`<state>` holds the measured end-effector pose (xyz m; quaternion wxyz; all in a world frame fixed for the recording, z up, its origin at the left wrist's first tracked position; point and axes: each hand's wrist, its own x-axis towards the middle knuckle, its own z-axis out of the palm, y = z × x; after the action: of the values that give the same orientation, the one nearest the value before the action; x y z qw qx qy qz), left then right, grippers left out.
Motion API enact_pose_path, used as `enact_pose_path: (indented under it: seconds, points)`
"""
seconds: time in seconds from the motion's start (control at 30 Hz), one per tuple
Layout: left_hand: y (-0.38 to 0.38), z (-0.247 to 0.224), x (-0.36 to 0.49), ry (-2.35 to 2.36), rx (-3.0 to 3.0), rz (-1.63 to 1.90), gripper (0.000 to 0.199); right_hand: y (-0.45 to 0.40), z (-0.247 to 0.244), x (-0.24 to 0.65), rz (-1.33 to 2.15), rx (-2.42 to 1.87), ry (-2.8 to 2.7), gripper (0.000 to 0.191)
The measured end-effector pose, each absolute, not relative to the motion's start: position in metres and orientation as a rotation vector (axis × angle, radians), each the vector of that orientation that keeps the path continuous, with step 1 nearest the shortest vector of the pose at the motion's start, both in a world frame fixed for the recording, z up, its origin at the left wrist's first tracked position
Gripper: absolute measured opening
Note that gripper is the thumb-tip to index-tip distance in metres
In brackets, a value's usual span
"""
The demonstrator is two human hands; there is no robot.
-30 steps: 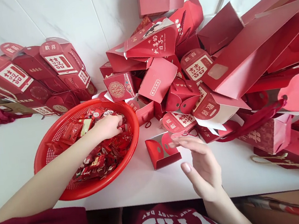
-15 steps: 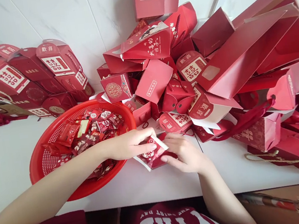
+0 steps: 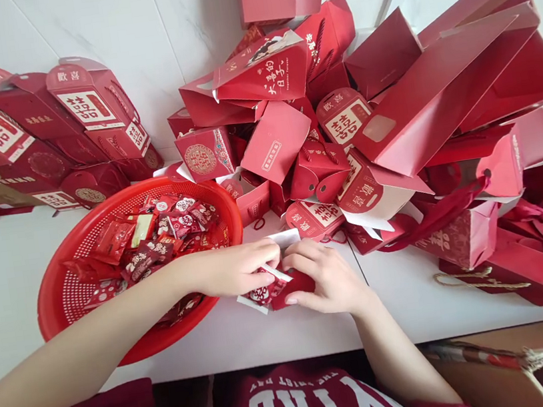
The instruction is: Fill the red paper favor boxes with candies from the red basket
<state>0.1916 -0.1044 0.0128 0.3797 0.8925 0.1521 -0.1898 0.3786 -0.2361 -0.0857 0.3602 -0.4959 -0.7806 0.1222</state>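
At the table's front, my left hand [image 3: 240, 267] pinches a small red candy packet [image 3: 264, 293] printed with white characters. The packet lies at the mouth of a small red paper box [image 3: 299, 285], whose pale inner flaps stick out. Around the box's right side curl the fingers of my right hand [image 3: 330, 279], with the thumb along its near side. How deep the packet sits in the box is hidden by my fingers. Under my left forearm is a red plastic basket [image 3: 53, 305] with several wrapped candies [image 3: 150, 257] in it.
Stacked red gift boxes [image 3: 84, 108] with cord handles stand at the back left by the tiled wall [image 3: 99, 19]. A loose heap of red boxes [image 3: 276, 142] and bags fills the back and right. Below the table's right edge is an open cardboard box [image 3: 504, 386].
Both hands have shifted slightly left in view, with the packet and box. The packet sits lower, and a pale box flap now shows between my hands. The whole view has also shifted a little.
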Motion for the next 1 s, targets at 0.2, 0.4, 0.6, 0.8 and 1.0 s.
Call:
enact_pose_path:
  seconds: [0.2,0.4,0.6,0.8,1.0]
  points:
    - [-0.08,0.013,0.181,0.409,2.049,-0.354,0.013,-0.243,-0.092,0.398,0.228,-1.2,-1.86,0.048]
    - [-0.086,0.021,0.187,0.525,2.075,-0.425,0.026,-0.247,-0.101,0.399,-0.028,-1.211,-1.874,0.047]
    - [-0.101,0.018,0.192,0.884,1.836,-0.599,0.033,-0.248,-0.104,0.39,-0.128,-1.218,-1.93,0.05]
    - [-0.107,0.012,0.191,0.843,1.964,-0.357,0.048,-0.25,-0.104,0.393,-0.101,-1.241,-1.889,0.054]
    - [-0.095,0.038,0.178,0.812,2.174,-0.048,0.037,-0.241,-0.105,0.377,-0.3,-1.375,-1.778,0.026]
